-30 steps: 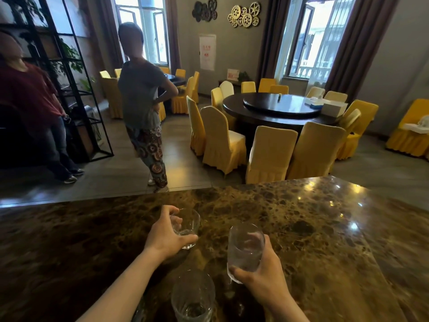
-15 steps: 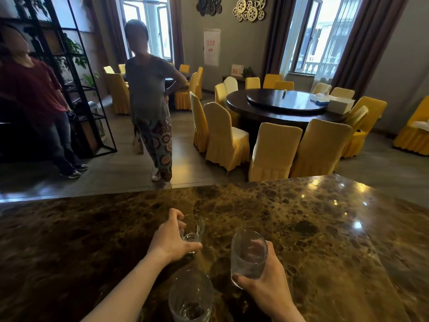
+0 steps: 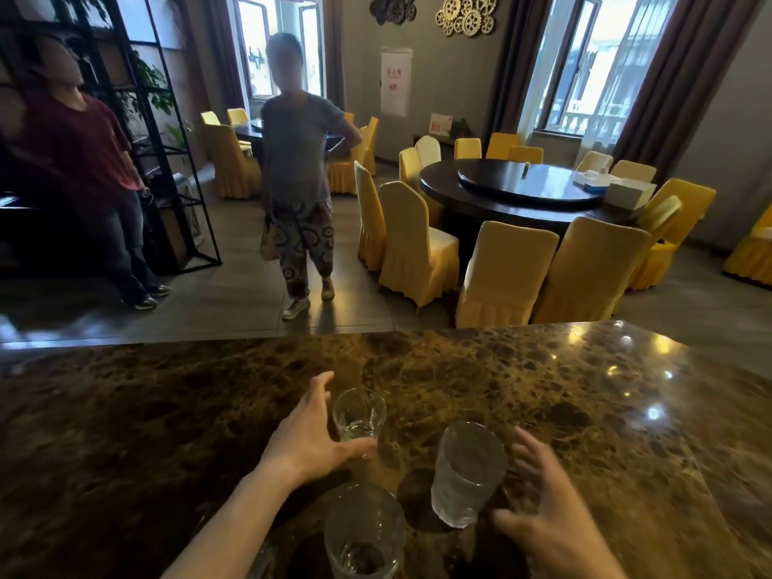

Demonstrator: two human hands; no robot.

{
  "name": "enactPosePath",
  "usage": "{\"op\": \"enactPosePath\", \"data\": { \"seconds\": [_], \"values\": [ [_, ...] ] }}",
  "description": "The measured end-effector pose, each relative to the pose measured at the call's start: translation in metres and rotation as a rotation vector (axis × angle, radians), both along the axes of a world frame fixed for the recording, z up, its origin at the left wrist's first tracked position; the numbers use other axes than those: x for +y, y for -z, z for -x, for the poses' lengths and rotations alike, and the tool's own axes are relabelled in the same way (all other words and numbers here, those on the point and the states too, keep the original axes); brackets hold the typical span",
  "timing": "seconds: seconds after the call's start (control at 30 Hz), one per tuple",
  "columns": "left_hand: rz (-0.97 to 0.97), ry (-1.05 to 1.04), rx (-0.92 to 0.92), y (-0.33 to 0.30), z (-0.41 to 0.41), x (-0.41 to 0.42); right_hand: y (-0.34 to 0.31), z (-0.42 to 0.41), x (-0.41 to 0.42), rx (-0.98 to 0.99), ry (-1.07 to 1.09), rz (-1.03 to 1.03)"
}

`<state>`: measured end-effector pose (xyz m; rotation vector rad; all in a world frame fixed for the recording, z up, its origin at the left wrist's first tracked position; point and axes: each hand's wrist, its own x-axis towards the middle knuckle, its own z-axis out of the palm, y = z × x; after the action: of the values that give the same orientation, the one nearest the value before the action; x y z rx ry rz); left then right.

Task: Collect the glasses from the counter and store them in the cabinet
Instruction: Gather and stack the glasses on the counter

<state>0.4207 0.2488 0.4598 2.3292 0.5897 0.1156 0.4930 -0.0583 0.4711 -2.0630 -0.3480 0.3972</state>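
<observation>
Three glasses are seen upright on the marble counter [image 3: 543, 390], long axes vertical and mouths upward. The tall ribbed glass [image 3: 468, 474] serves as landmark. The small glass [image 3: 359, 413] stands beyond it to the left; a third glass [image 3: 363, 532] stands nearer the camera, left of it. The left hand [image 3: 307, 436] is spread wide around the small glass, thumb at its base. The right hand [image 3: 543, 507] is splayed open just right of the tall glass, nothing gripped.
</observation>
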Motion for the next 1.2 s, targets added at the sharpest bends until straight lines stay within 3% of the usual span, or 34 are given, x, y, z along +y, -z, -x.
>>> {"op": "enactPosePath", "data": {
  "seconds": [0.17, 0.27, 0.4, 0.57, 0.9, 1.2],
  "values": [
    [-0.063, -0.055, -0.044, -0.022, 0.085, 0.032, -0.068, -0.009, 0.017, -0.376, 0.045, 0.019],
    [-0.075, -0.017, 0.041, -0.033, 0.126, 0.042, -0.083, -0.01, 0.073, -0.561, -0.172, 0.126],
    [-0.124, 0.118, 0.13, -0.037, 0.144, 0.036, -0.063, -0.022, 0.148, -0.491, -0.481, 0.422],
    [-0.186, 0.187, 0.204, -0.031, 0.141, 0.026, -0.024, -0.031, 0.189, -0.425, -0.598, 0.667],
    [-0.185, 0.209, 0.204, -0.022, 0.147, 0.028, -0.015, -0.029, 0.202, -0.456, -0.592, 0.653],
    [-0.194, 0.216, 0.267, -0.018, 0.16, 0.026, -0.026, 0.025, 0.278, -0.498, -0.672, 0.47]
  ]
}}
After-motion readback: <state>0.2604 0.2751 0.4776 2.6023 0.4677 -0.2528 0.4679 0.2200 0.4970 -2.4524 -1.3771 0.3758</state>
